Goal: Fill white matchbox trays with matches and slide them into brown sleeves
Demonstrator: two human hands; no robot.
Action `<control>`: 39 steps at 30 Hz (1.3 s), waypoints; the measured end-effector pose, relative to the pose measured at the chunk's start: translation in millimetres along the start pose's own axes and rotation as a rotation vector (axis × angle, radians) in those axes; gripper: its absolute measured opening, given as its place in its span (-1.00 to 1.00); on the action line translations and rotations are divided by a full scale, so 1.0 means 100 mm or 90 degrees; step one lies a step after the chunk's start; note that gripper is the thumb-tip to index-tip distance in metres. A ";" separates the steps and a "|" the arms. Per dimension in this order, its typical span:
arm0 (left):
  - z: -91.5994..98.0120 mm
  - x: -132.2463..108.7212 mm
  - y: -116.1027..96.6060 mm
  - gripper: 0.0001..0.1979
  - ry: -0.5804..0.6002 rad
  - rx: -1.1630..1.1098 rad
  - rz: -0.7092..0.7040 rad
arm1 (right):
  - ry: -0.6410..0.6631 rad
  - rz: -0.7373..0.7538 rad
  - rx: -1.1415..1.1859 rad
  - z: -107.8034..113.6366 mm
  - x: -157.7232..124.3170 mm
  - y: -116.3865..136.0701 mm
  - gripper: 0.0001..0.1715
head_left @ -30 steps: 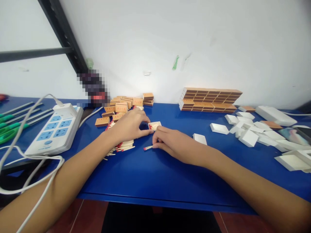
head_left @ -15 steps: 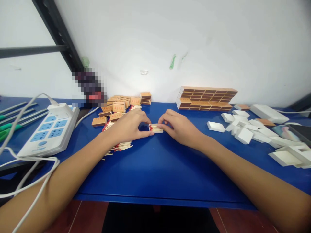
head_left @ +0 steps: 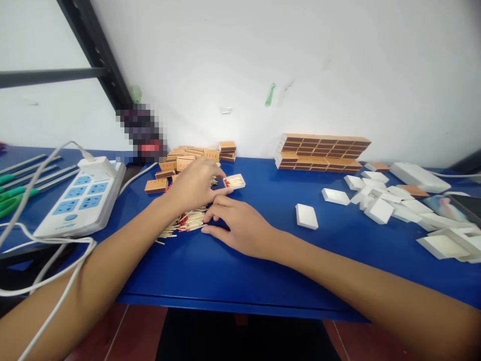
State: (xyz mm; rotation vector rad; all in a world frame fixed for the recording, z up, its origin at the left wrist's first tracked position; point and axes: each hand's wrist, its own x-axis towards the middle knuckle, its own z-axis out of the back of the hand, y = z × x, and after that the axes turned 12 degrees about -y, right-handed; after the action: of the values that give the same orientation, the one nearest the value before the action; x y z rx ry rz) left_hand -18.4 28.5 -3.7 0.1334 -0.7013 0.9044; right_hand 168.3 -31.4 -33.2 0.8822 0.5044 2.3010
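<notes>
A small white matchbox tray (head_left: 234,181) half filled with red-tipped matches lies on the blue table (head_left: 244,260). My left hand (head_left: 194,184) rests just left of it, fingers curled, its thumb and forefinger touching the tray's left end. My right hand (head_left: 236,226) lies palm down in front of it, its fingertips at the right edge of a pile of loose matches (head_left: 184,223). Whether those fingers pinch a match is hidden.
Brown matchbox sleeves (head_left: 188,159) are heaped behind my left hand. A neat brick-like stack of filled boxes (head_left: 322,153) stands by the wall. Empty white trays (head_left: 383,200) are scattered at the right, one (head_left: 306,216) nearer. A white power strip (head_left: 84,196) with cables and green-handled tools (head_left: 18,190) lie left.
My right hand left the tray and came back and left to the match pile. The tray has shifted a little farther from me with my left hand still at it.
</notes>
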 end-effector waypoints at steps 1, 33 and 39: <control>0.00 0.00 0.00 -0.70 0.003 0.005 -0.002 | 0.003 -0.029 0.005 -0.01 0.02 0.01 -0.86; -0.01 -0.02 -0.11 -0.68 0.089 -0.045 -0.052 | -0.112 -0.067 -0.213 0.68 -0.02 -0.68 -0.88; -0.01 -0.03 -0.11 -0.68 0.083 -0.036 -0.043 | -0.136 -0.024 -0.151 0.68 -0.02 -0.59 -0.88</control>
State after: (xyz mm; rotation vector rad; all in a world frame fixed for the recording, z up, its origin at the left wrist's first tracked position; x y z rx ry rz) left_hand -10.9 20.2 -4.5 0.0469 -0.5975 0.8204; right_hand 240.9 19.2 -17.5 0.9754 0.1514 2.1455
